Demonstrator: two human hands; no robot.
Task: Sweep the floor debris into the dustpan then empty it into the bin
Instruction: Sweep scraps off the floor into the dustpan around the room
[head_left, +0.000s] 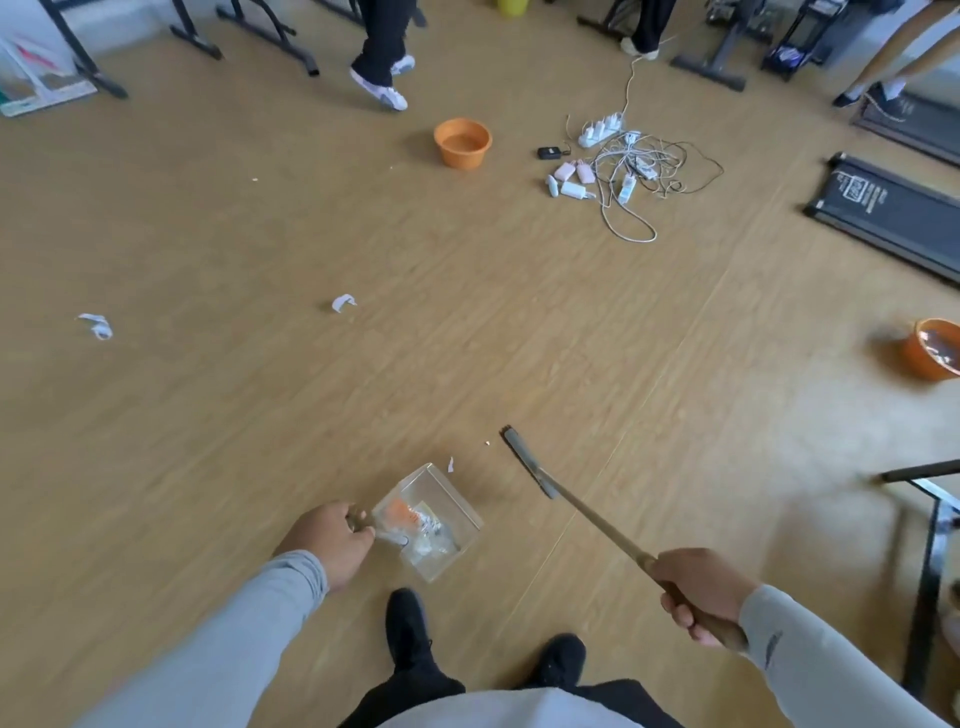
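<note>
Below, the fingers of the left hand (332, 540) curl round the short handle of a clear dustpan (431, 519), gripping it; the fingers of the right hand (698, 592) wrap tightly round the wooden shaft of a broom (587, 512). Outward, the dustpan rests on the floor (467, 338) and already holds orange and white scraps. The broom head (527, 460) hovers or rests just beside its open mouth, with a small paper scrap (451, 464) and a crumb (487, 443) between them. Two larger paper curls (343, 302) (96, 325) lie well apart to the left. Likely risks: a brisk stroke may flick the light scraps past the lip, and tilting the loaded pan may spill its contents. Which orange tub (462, 143) (932, 356) serves as the bin cannot be told.
</note>
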